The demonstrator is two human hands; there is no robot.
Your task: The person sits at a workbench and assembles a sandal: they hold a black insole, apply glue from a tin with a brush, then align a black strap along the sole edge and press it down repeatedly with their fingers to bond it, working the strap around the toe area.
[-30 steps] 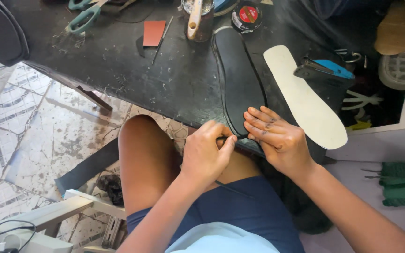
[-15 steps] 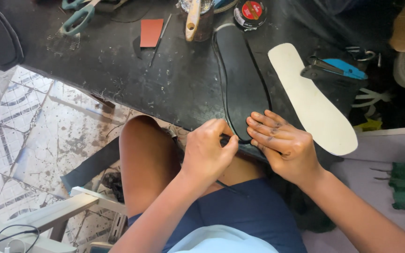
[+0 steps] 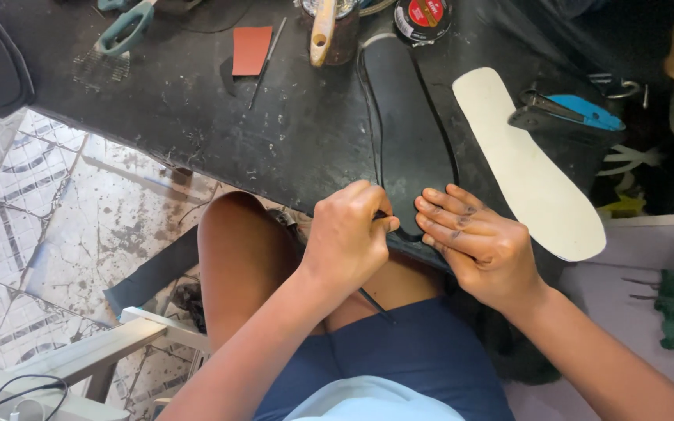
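- Black rubber sole point(image 3: 407, 132) lies lengthwise on the dark workbench point(image 3: 196, 117), its heel end at the near edge, right between my two hands.
- Since a moment ago the sole and my hands have hardly moved; only the view has shifted, so everything sits a little more to the right.
- My left hand point(image 3: 349, 234) is curled tight, fingers pinched on a thin dark tool whose tail end point(image 3: 376, 306) pokes out below my palm; the working tip is hidden against the sole's heel edge.
- My right hand point(image 3: 477, 242) lies flat, fingers spread and pressing down on the heel end, just as before.
- The cream insole point(image 3: 536, 175) rests just right of the black one, its near end hanging over the bench edge; the two are close but apart.
- A blue-handled tool point(image 3: 567, 113) sits touching the insole's far right side.
- Left of the sole the bench is open as far as the red sandpaper square point(image 3: 251, 48) and a thin rod point(image 3: 267, 51).
- A wooden-handled brush point(image 3: 323, 30) and a round tin point(image 3: 423, 17) crowd the far end.
- My bare knee point(image 3: 243, 242) sits directly below the bench edge.
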